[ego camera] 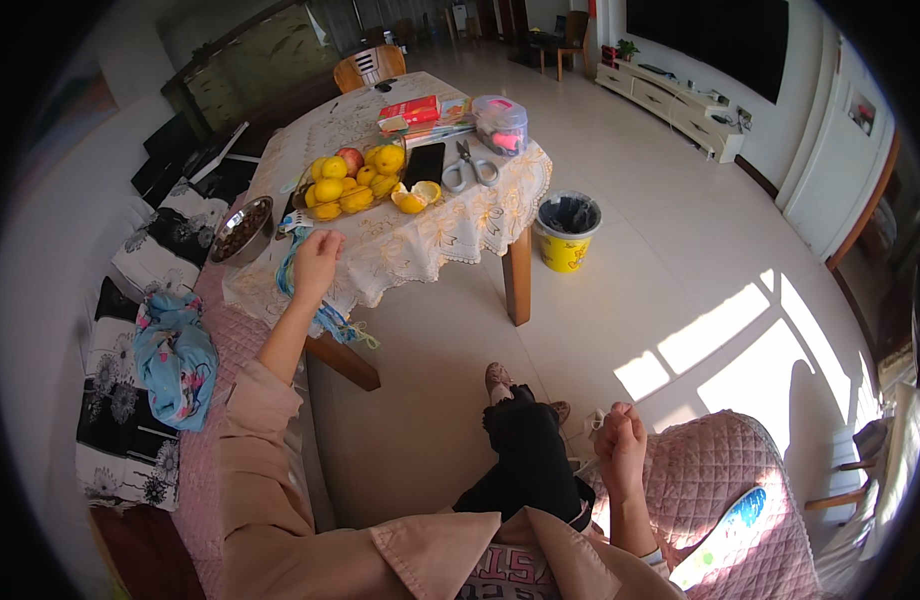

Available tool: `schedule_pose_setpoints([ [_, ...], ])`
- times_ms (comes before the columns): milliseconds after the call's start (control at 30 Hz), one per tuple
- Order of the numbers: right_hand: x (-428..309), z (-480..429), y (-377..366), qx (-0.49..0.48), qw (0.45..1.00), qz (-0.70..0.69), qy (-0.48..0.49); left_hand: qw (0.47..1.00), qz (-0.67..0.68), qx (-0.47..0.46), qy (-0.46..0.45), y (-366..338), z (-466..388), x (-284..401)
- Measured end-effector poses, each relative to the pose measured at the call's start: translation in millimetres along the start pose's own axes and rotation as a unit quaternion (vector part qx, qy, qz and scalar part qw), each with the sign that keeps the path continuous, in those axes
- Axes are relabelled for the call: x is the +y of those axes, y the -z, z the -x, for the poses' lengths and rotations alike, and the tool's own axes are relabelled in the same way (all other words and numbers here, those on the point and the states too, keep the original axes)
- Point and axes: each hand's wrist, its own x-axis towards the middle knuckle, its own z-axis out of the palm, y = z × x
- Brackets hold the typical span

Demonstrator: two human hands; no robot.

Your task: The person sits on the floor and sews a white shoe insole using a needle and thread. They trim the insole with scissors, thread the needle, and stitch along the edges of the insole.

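My left hand (317, 259), fingers curled, is raised at the near left corner of the cloth-covered table (460, 225). Beside and below it, blue and green embroidery threads (332, 322) hang over the table edge; whether the fingers pinch a strand is too small to tell. My right hand (622, 442) is raised at the lower right, its thumb and fingertips together, with a small pale thing at its left side; its grip is unclear. Beyond my left hand stand a glass bowl of yellow fruit (328, 189), a partly peeled citrus fruit (415, 197), grey-handled scissors (471, 171) and a black phone (425, 164).
A metal bowl of dark round things (242, 232) stands left of the threads. A lidded plastic box (501, 126) and books (409, 112) lie farther back. A yellow bin (567, 232) stands right of the table leg. A blue scarf (176, 360) lies on the sofa.
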Motion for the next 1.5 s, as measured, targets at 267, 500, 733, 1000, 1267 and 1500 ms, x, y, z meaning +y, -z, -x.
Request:
schedule_pose_setpoints([
  [267,-38.3,36.8,-17.8,-0.160,0.977,-0.036,-0.132,0.862,0.215,-0.459,-0.009,-145.1,275.8,82.0],
  [500,-68.8,67.3,-24.4,-0.186,0.975,-0.065,-0.099,0.850,0.246,-0.453,-0.113,-203.6,321.6,106.4],
  [733,-116.5,69.8,19.4,-0.135,0.968,-0.202,0.062,0.763,0.319,-0.558,0.069,-174.5,320.7,76.8],
  [1000,-127.4,49.8,115.0,0.089,0.943,-0.253,0.199,0.851,0.213,-0.459,0.143,-114.0,295.8,-16.5],
  [1267,-59.4,34.5,111.3,0.306,0.900,0.258,0.170,0.705,0.432,-0.373,0.421,-110.1,319.8,-15.8],
  [1500,28.9,90.0,43.8,-0.036,0.899,0.432,0.062,0.628,0.565,-0.342,0.412,-144.4,340.4,31.3],
])
